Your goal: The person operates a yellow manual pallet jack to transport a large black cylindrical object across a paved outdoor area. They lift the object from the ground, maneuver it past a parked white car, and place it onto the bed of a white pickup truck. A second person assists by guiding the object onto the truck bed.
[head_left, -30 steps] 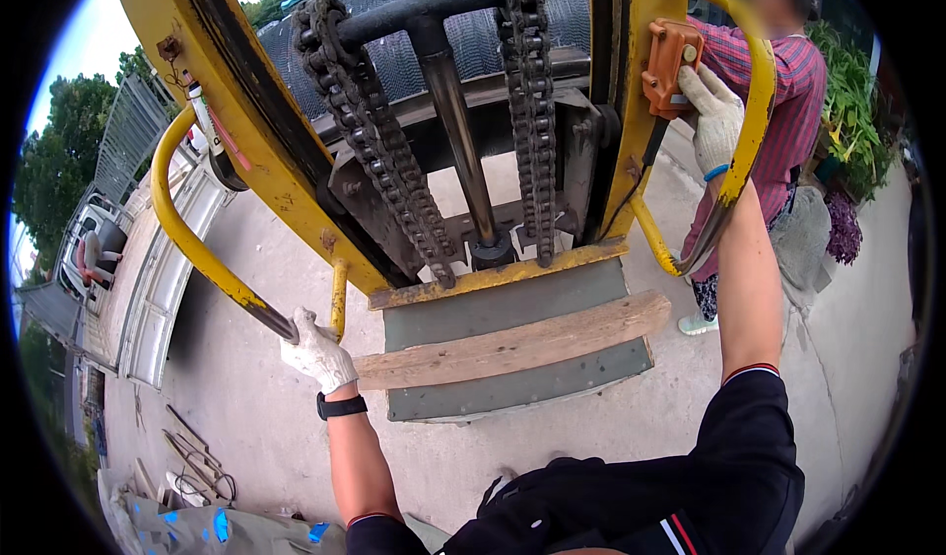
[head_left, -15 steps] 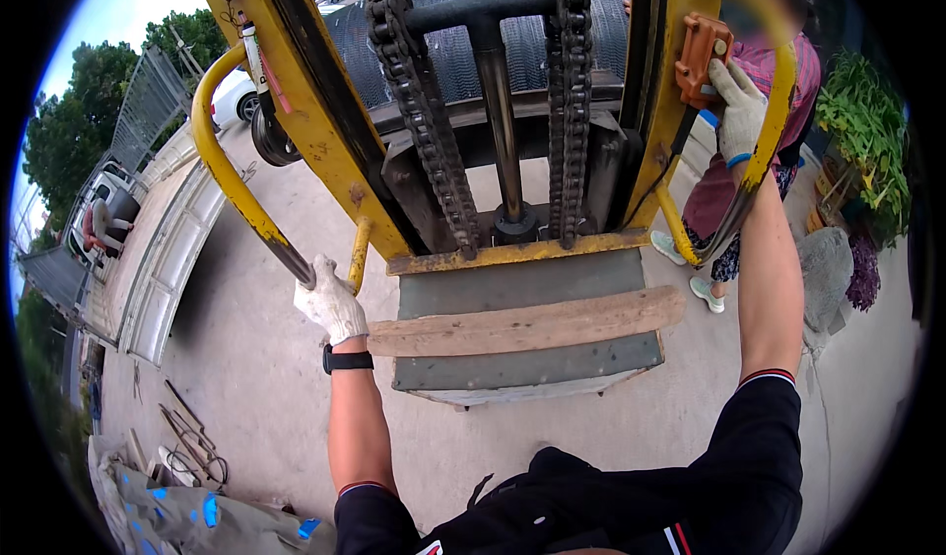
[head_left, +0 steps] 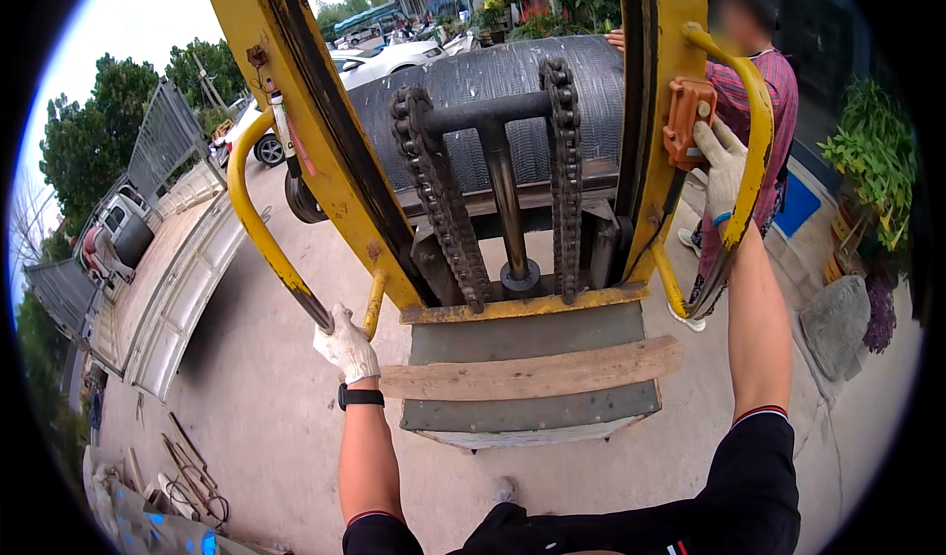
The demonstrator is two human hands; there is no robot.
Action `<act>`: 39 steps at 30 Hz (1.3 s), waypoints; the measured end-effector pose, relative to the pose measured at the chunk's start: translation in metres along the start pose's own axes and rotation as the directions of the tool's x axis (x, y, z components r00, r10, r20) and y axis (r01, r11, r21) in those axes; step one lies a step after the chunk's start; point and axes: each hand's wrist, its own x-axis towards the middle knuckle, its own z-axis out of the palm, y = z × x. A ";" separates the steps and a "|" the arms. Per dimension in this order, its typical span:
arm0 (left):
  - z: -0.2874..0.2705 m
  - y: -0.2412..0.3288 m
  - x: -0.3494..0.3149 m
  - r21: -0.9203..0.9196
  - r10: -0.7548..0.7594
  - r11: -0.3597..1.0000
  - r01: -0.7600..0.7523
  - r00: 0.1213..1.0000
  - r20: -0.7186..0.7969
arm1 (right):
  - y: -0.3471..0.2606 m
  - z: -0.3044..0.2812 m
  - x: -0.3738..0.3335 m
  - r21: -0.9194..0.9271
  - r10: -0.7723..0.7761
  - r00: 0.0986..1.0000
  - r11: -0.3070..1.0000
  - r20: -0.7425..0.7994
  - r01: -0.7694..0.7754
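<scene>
In a white work glove, my left hand (head_left: 347, 346) is wrapped round the lower end of the yellow left handle (head_left: 268, 244) of a lift stacker. My right hand (head_left: 726, 169), gloved too, has its fingers stretched and apart, with a fingertip against the orange control box (head_left: 689, 121) on the right mast post. Its wrist lies beside the yellow right handle (head_left: 757, 146). Between the posts, a black crossbar (head_left: 488, 111) tops a shiny piston rod (head_left: 506, 200), with a heavy chain (head_left: 564, 171) at either end. Behind the mast lies a large dark ribbed roll (head_left: 394, 121).
A wooden plank (head_left: 532, 371) lies across the grey stacker housing (head_left: 532, 333). A person in a pink checked shirt (head_left: 783, 111) stands at the right, one hand at the roll. A flatbed truck (head_left: 172, 289) stands left; a grey stone (head_left: 836, 323) and plants (head_left: 867, 151) are right.
The crossbar and roll stand lower against the mast, and less piston rod shows. My view has tilted up. Both hands keep their places; the other person has shifted.
</scene>
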 end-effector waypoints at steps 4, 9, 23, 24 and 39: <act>-0.003 0.002 0.000 0.013 -0.008 1.000 0.008 1.000 0.020 | 0.003 0.004 -0.004 -0.012 0.011 0.999 1.000 -0.031 -0.011; -0.004 -0.002 0.006 0.011 -0.051 0.999 0.051 0.997 0.056 | 0.011 0.000 0.002 -0.087 -0.025 0.999 0.996 -0.046 0.021; 0.000 0.013 0.005 0.000 -0.146 0.989 0.148 0.981 0.128 | -0.002 0.001 -0.002 -0.155 -0.094 0.995 0.984 -0.013 0.091; 0.001 0.015 0.004 -0.007 -0.145 0.989 0.147 0.982 0.118 | -0.001 0.002 -0.002 -0.146 -0.093 0.996 0.985 -0.009 0.090; 0.005 0.001 0.007 -0.014 -0.055 0.998 0.056 0.997 0.050 | 0.003 -0.001 0.007 -0.043 -0.035 0.998 0.998 0.060 0.038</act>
